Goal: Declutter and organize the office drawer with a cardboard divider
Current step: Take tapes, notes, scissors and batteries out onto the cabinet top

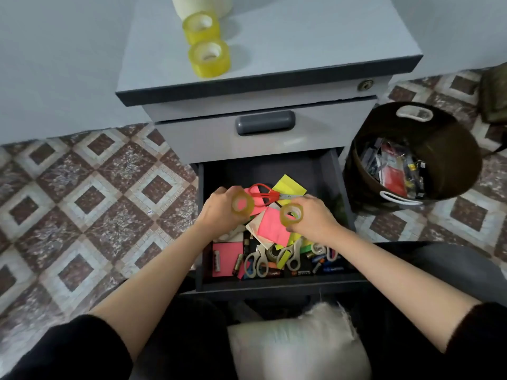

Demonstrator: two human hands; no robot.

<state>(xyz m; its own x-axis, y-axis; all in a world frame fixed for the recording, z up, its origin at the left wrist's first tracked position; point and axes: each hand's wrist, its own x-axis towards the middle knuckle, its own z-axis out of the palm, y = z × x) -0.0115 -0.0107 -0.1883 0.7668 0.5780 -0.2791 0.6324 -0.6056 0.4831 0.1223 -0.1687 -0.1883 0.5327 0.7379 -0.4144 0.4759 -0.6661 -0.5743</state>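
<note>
The left hand (219,213) grips one tape roll (243,195). The right hand (312,219) grips a second roll (290,221). Both rolls are held above the middle of the drawer (274,285). They are probably light, rigid and smooth, so pinch them across the outer rim. Each core axis points up, towards the camera.

Drawer (255,171) open, cluttered: red scissors (264,193), sticky notes (273,224), batteries (238,264). Left tape roll (242,203), right tape roll (291,213) held above.
</note>
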